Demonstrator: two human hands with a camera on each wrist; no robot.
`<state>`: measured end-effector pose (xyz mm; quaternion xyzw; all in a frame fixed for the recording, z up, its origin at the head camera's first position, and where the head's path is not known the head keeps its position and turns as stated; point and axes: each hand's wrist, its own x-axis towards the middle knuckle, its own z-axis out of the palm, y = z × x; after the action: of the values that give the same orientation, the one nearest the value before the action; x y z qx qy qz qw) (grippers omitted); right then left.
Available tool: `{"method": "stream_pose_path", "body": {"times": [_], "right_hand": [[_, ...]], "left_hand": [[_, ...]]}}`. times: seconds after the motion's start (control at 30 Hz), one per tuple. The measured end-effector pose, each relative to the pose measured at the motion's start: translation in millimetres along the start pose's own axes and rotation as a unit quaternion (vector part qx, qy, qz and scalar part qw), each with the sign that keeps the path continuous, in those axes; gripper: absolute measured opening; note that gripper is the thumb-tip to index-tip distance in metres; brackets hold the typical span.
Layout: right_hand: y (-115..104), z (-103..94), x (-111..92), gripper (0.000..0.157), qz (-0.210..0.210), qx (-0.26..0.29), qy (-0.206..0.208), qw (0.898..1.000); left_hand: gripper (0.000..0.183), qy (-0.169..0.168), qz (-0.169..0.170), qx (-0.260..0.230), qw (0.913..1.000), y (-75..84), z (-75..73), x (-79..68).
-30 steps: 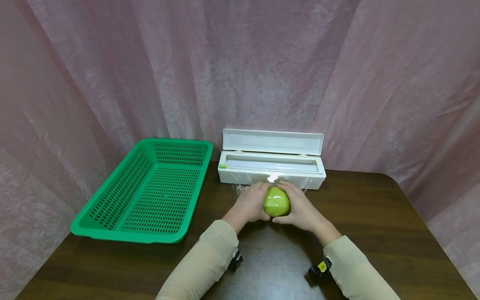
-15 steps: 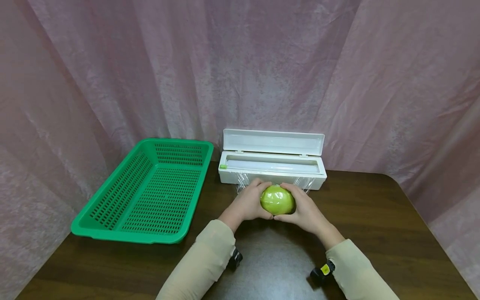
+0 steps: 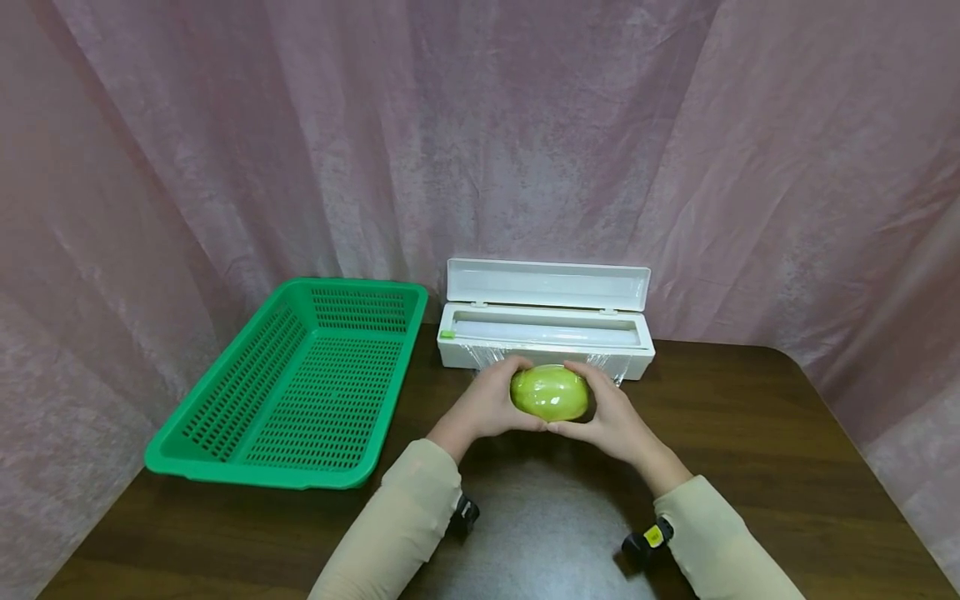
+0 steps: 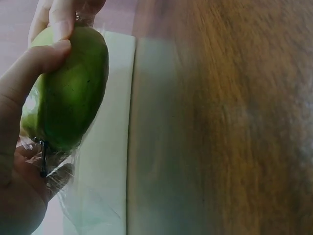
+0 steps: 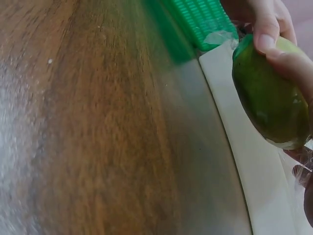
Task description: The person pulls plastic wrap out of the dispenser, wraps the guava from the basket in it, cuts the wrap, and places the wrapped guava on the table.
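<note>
Brown table [image 3: 757, 442], green fruit [image 3: 551, 394], glossy, film-wrapped

Yellow-green fruit [image 3: 550, 393], green basket [image 3: 330, 392], white box [image 3: 550, 344]

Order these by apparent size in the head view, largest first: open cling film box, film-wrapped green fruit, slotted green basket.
1. Slotted green basket
2. Open cling film box
3. Film-wrapped green fruit

Hands [image 3: 491, 402] holding green fruit [image 3: 550, 393], white box [image 3: 547, 342]
</note>
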<state>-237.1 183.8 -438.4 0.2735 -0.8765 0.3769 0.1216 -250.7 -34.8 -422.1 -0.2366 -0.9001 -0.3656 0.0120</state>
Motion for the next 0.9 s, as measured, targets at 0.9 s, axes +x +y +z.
{"method": "stream_pose_path", "body": {"times": [0.9], "right_hand": [[-5.6,-1.4,-8.7,0.073,0.055,-0.08,0.004,0.995]], "left_hand": [[0.076,0.011,-0.027,-0.033,0.9991,2.9,2.6,-11.0]]}}
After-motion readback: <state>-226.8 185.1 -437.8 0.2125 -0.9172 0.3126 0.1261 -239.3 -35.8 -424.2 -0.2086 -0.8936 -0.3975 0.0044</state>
